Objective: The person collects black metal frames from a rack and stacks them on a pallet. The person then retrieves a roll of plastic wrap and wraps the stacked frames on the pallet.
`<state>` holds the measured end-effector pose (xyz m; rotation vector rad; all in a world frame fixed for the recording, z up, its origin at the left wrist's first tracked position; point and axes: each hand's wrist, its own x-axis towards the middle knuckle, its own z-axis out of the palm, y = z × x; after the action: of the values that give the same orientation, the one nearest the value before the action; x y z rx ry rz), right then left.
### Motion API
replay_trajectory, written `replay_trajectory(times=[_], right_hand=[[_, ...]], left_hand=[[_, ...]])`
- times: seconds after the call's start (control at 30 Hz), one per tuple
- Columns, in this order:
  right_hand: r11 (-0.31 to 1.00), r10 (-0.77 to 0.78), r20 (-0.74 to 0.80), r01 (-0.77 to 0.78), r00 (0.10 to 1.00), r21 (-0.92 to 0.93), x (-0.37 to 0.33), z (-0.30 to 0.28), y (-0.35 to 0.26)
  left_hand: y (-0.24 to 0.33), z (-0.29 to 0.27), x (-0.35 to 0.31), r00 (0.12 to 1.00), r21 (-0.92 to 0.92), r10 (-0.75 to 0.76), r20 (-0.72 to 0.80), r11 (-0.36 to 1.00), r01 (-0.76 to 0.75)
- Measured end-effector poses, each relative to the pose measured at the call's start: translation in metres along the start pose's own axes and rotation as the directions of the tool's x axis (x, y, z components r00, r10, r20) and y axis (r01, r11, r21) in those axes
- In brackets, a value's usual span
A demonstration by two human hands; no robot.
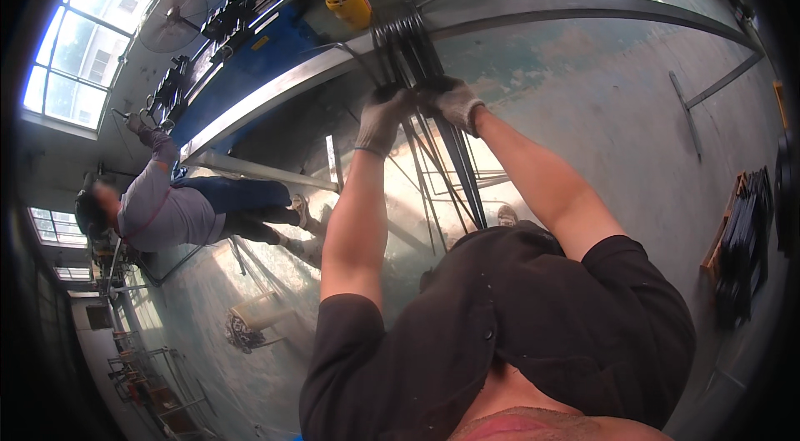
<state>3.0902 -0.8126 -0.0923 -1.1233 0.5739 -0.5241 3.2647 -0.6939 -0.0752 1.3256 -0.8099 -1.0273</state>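
Dark short-sleeved shirt [500, 316] lies nearest, just below the grip. Ahead of it, the person's left hand [382, 118] and right hand [455, 103], both in pale gloves [377, 133], are closed around thin dark rods [462, 164], fingertips mostly hidden. The bundle runs through the grip, its far part at a metal rail [533, 4], its near ends reaching toward the shirt. Beyond the grip sits a yellow bucket [350, 1]; well left of the grip, a co-worker [179, 212] stands near a blue machine [258, 58]
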Motion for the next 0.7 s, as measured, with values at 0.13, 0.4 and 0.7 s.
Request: replay_trajectory(times=[0.13, 0.4, 0.7], right_hand=[[1.0, -0.028, -0.001, 0.028, 1.0, 0.01, -0.002, 0.007, 0.001], [0.988, -0.126, 0.004, 0.126, 0.992, -0.094, 0.009, -0.001, 0.017], [0.969, -0.089, 0.035, 0.095, 0.995, -0.227, 0.003, 0.0, 0.005]], left_hand=[[-0.002, 0.01, -0.001, 0.999, 0.156, 0.042, -0.014, 0.987, -0.039], [-0.001, 0.035, -0.003, 0.962, 0.067, 0.029, -0.27, 0.998, -0.011], [0.002, 0.025, 0.007, 0.97, 0.225, 0.031, -0.241, 0.974, 0.025]])
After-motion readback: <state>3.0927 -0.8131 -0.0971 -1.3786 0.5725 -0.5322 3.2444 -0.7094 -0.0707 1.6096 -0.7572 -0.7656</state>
